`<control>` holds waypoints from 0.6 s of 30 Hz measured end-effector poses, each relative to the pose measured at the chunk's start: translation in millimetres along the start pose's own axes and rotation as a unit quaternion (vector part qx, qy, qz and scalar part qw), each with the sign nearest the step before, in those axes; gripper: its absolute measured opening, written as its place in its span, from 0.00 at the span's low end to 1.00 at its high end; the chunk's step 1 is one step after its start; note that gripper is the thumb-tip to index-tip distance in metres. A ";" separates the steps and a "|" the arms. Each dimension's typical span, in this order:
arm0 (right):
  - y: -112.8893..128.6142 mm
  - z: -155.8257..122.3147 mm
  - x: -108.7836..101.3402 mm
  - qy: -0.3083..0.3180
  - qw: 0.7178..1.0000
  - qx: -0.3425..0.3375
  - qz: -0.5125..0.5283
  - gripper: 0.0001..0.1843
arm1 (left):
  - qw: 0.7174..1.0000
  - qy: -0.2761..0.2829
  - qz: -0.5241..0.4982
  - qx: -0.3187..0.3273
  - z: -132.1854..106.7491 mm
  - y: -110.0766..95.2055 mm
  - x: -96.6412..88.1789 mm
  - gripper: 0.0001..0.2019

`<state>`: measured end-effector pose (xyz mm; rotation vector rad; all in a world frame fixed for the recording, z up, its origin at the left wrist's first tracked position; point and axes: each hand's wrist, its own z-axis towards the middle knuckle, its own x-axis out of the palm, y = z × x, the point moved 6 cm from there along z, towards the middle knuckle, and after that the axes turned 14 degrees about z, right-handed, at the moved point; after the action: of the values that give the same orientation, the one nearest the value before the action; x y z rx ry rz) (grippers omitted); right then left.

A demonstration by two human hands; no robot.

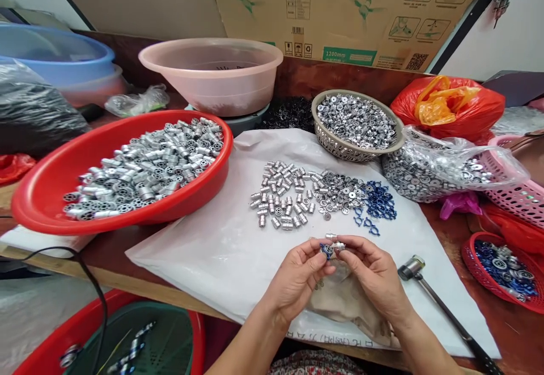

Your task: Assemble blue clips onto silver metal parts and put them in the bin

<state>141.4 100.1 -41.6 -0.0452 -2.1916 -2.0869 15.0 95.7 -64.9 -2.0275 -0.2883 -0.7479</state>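
A red basin (38, 205) holds silver metal cylinders (144, 171), apparently aluminium.

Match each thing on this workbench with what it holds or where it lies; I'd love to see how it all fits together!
Things:
1. Large red basin
2. Woven tan basket
3. Small red perforated basket
4. Small metal-headed hammer

Contents or places:
A. Heaped with small silver rings
B. Lying just to the right of the person's right hand
C. Piled with silver cylinders
D. Holding blue and silver parts

Right pairs: 1-C, 2-A, 3-D, 4-B
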 end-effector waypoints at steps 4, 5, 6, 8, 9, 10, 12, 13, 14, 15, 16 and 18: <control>9.7 -0.9 3.3 0.023 0.998 -0.024 -0.046 0.11 | 1.000 0.004 0.013 0.015 -5.4 -0.5 -1.3 0.12; 11.6 -1.2 3.9 0.027 0.997 -0.033 -0.061 0.11 | 1.000 0.003 0.017 0.016 -6.4 -0.6 -1.8 0.12; 13.1 -1.4 4.1 0.030 0.996 -0.042 -0.071 0.10 | 1.000 0.002 0.020 0.016 -7.1 -0.7 -2.2 0.12; 14.5 -1.9 4.1 0.038 0.995 -0.050 -0.083 0.10 | 0.999 0.002 0.028 0.016 -8.1 -1.2 -2.3 0.12; 14.7 -2.2 4.0 0.042 0.994 -0.051 -0.087 0.10 | 0.999 0.004 0.031 0.016 -8.4 -1.5 -2.0 0.12; 15.1 -2.4 3.8 0.045 0.994 -0.052 -0.089 0.10 | 0.999 0.007 0.035 0.016 -8.6 -1.7 -1.5 0.12; 16.0 -2.7 3.4 0.050 0.993 -0.051 -0.090 0.10 | 0.999 0.014 0.042 0.015 -9.0 -2.0 -0.5 0.13; 16.4 -2.7 3.3 0.051 0.993 -0.049 -0.089 0.10 | 0.999 0.017 0.045 0.014 -9.2 -2.0 -0.1 0.13; 16.8 -2.6 3.1 0.052 0.994 -0.047 -0.089 0.10 | 0.999 0.018 0.047 0.014 -9.4 -1.9 0.3 0.13; 17.2 -2.4 3.1 0.053 0.994 -0.044 -0.090 0.10 | 0.999 0.019 0.048 0.014 -9.6 -1.9 0.6 0.13; 17.6 -2.0 3.1 0.055 0.993 -0.040 -0.092 0.10 | 0.999 0.019 0.048 0.014 -9.9 -1.7 0.8 0.13; 18.4 -1.1 3.7 0.064 0.992 -0.032 -0.100 0.10 | 0.999 0.018 0.048 0.011 -10.4 -1.2 1.0 0.13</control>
<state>139.6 99.8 -22.9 0.3062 -2.1327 -2.1916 11.1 87.7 -59.5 -1.9909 -0.1756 -0.7171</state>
